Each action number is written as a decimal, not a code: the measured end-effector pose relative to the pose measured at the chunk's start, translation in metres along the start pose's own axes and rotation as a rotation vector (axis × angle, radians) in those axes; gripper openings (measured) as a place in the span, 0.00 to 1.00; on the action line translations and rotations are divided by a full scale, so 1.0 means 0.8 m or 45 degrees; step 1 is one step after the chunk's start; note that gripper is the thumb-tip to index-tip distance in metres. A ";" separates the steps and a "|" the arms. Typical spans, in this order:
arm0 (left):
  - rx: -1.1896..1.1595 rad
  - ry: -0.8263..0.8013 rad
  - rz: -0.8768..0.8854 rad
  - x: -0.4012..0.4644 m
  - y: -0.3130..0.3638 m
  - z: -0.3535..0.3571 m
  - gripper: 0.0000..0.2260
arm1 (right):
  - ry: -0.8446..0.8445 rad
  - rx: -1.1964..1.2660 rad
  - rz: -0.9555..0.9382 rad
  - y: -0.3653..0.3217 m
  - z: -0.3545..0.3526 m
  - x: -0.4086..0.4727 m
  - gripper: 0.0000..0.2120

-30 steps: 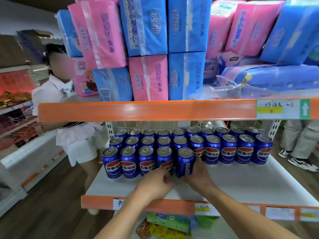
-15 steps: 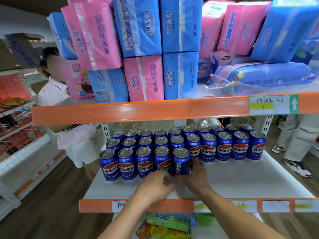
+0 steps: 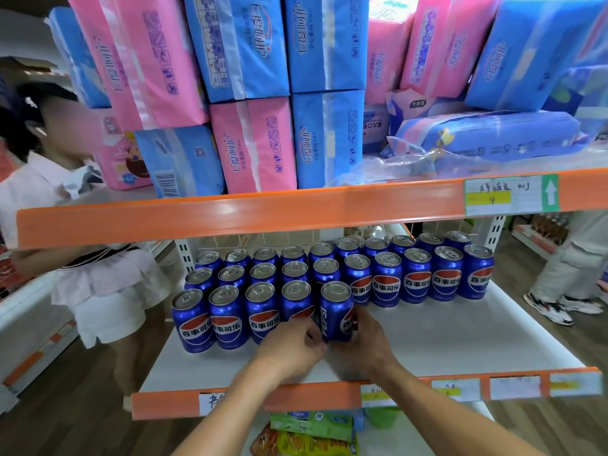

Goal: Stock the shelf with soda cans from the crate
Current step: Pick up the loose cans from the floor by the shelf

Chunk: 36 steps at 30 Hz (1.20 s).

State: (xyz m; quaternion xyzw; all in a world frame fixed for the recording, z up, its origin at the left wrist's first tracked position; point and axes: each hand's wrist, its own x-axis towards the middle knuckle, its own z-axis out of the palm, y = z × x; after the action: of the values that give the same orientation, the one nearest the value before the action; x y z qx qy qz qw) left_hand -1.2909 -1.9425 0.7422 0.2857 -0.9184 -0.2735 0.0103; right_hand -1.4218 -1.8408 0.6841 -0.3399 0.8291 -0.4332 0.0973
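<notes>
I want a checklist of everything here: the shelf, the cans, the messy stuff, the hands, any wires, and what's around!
Surface: white shelf with an orange front strip, bare on its right part.
Job's things: blue soda cans upright in rows; front-row can turned so its PEPSI lettering shows.
Clutter: nothing seen on this shelf.
Hands: left hand and right hand both grip the front-row can low down.
Cables: nothing seen.
Surroundings: pink and blue packs stacked on the shelf above; snack bags below; a person in white stands on the left; someone's sneakers on the right.
</notes>
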 end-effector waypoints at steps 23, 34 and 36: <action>-0.002 0.012 -0.067 0.015 -0.049 -0.002 0.14 | 0.078 0.096 -0.026 0.011 0.029 0.023 0.46; -0.056 0.023 -0.042 0.024 -0.056 0.003 0.10 | 0.102 0.053 -0.034 0.011 0.032 0.022 0.43; -0.087 0.032 -0.047 0.022 -0.057 0.004 0.09 | 0.101 0.049 -0.025 0.011 0.032 0.022 0.42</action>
State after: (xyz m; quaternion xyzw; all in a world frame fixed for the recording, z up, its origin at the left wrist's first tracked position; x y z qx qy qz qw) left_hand -1.2828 -1.9818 0.7142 0.3056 -0.9029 -0.3011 0.0267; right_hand -1.4276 -1.8659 0.6639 -0.3287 0.8204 -0.4630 0.0667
